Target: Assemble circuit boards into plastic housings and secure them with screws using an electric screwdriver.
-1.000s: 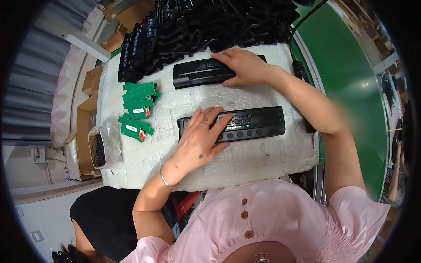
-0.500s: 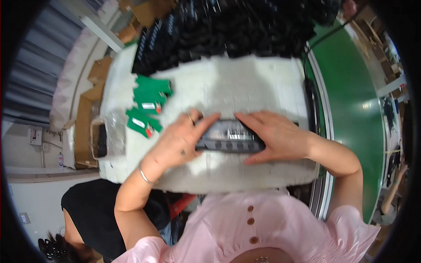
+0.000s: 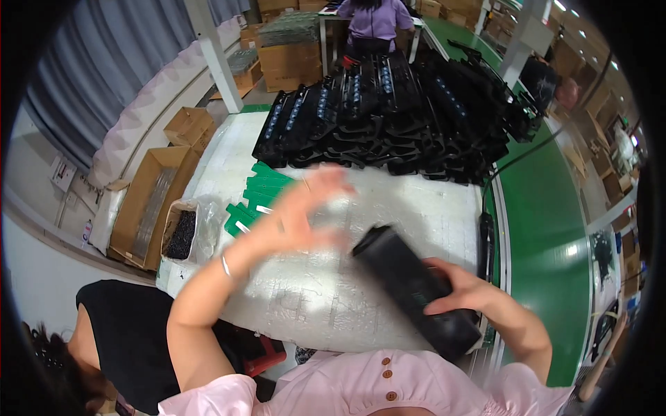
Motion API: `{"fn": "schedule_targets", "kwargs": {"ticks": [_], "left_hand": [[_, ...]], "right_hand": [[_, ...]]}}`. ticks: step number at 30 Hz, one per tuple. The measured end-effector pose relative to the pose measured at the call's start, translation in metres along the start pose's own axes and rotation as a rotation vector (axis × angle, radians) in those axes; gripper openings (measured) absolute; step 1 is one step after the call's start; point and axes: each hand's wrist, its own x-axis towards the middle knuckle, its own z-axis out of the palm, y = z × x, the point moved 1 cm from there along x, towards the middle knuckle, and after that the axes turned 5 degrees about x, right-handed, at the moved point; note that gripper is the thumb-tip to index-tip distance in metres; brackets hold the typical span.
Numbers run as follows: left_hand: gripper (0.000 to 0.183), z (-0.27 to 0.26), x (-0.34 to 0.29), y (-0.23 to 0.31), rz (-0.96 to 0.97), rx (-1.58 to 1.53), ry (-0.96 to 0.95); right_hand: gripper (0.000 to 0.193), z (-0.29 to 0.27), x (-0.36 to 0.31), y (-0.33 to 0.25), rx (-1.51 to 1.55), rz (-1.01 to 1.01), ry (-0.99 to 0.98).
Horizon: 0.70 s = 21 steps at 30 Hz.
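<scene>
My right hand [image 3: 461, 286] is closed around a long black box-shaped casing [image 3: 409, 284] with bevelled edges. The casing slants over the right part of the pale work surface, its far end pointing toward the middle. A small faint mark shows on its upper side; the underside is hidden. Apart from it, my left hand [image 3: 309, 208] hovers to the left, smeared by motion, thumb and fingers spread with nothing between them. Beneath and beyond the left wrist lie green cut-out pieces [image 3: 267, 186] with white labels, partly covered by my arm.
A large pile of black parts [image 3: 374, 118] fills the far side of the table [image 3: 312, 305]. At left stand a bag-lined box of small black pieces [image 3: 182, 234] and a cardboard box [image 3: 149, 208]. A green conveyor belt [image 3: 538, 243] runs along the right; a person in black sits near left.
Both hands were around the casing in the middle of the table. Now my right hand has it turned and shifted right and nearer; my left hand has let go. The view has tipped up.
</scene>
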Motion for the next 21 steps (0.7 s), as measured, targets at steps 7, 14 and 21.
{"fn": "schedule_targets", "kwargs": {"ticks": [7,14,21], "left_hand": [[0.038,-0.055,0.038,-0.214,-0.881,0.306,0.332],[0.039,-0.035,0.053,-0.258,-1.041,0.103,0.111],[0.031,-0.051,0.048,-0.247,-0.999,0.2,0.145]], "right_hand": [[0.058,-0.091,-0.182,0.09,0.396,-0.22,1.165],[0.042,-0.159,-0.36,0.231,0.801,-0.18,1.471],[0.065,-0.201,-0.463,0.332,0.358,0.232,1.839]]}}
